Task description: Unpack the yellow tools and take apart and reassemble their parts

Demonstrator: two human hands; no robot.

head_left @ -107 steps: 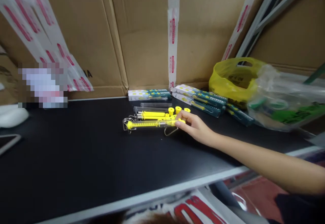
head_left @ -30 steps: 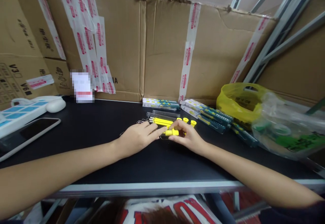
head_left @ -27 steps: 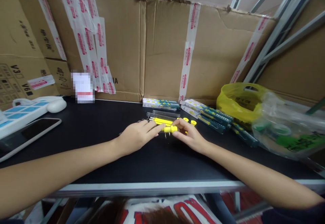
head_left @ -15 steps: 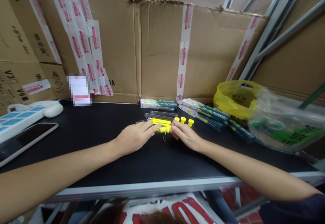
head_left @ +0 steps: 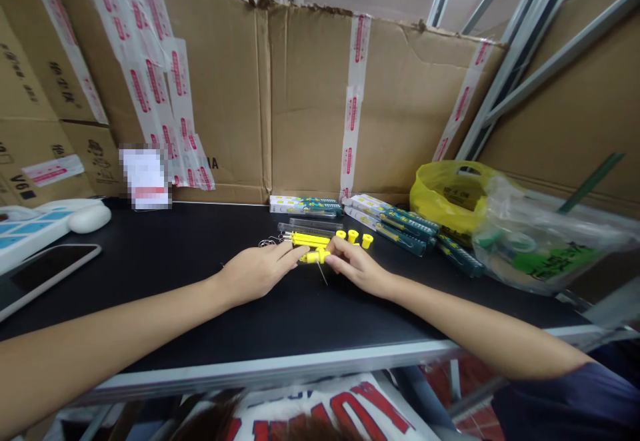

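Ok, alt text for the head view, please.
Right hand pinches one end of a yellow piece with a thin wire, left hand at the piece's other end. Yellow caps and slim boxes sit beyond on the black table.

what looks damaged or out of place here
The cardboard panel behind the table looks damaged: its top edge is ragged, seemingly torn, near the vertical crease. Nothing looks spilled around the yellow caps.

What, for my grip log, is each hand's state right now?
Left hand: closed over the yellow tool, grip partly hidden.
Right hand: closed, pinching that tool's yellow end.
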